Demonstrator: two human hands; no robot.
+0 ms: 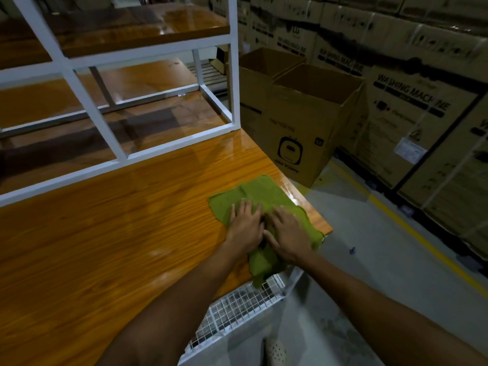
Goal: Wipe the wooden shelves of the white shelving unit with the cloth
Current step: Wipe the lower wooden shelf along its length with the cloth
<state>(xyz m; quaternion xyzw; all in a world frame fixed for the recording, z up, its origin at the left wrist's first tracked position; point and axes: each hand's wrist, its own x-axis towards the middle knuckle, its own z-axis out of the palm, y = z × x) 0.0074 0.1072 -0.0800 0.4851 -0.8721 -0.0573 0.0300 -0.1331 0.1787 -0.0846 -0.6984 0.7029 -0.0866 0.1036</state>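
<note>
A green cloth lies spread on the right front corner of a glossy wooden top; one end hangs over the front edge. My left hand and my right hand rest side by side, palms down with fingers spread, pressing on the cloth. The white shelving unit stands on the back of the wooden top, up and left of my hands. Its wooden shelves look shiny.
Two open cardboard boxes stand on the floor right of the unit. Stacked washing-machine cartons line the right side behind a yellow floor line. A white wire mesh panel sits below the front edge of the top.
</note>
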